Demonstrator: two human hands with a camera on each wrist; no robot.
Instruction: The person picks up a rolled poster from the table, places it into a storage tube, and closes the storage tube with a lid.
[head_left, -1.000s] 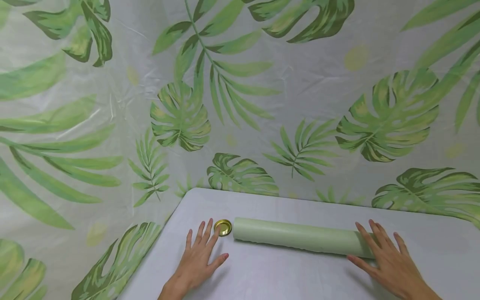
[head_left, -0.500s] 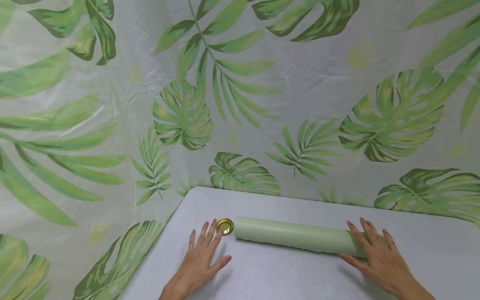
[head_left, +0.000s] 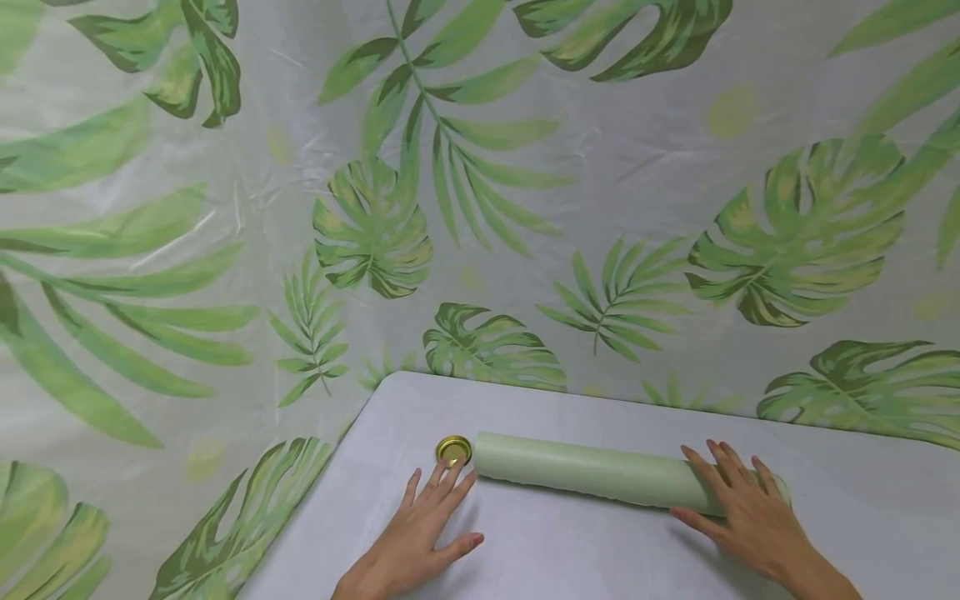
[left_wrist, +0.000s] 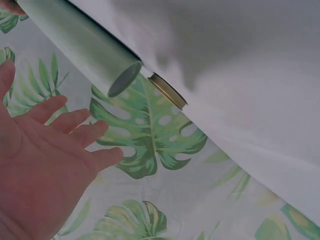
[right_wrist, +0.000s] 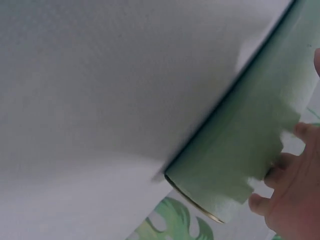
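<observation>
A pale green tube lies on its side across the white table. Its left end shows a grey round face in the left wrist view, and a thin gold rim edges the other end in the right wrist view. Just off the tube's left end rests a round gold lid. My left hand is spread in front of the lid, its fingertips overlapping the lid's near edge in the head view; contact cannot be told. Over the tube's right part reaches my right hand, fingers extended and spread, near or touching its surface.
The white table has rounded far corners. Behind it and along its left side hangs a pale sheet printed with green leaves.
My left hand has shifted right, toward the gap between lid and tube. My right hand has moved left along the tube. Lid and tube keep their places on the table.
</observation>
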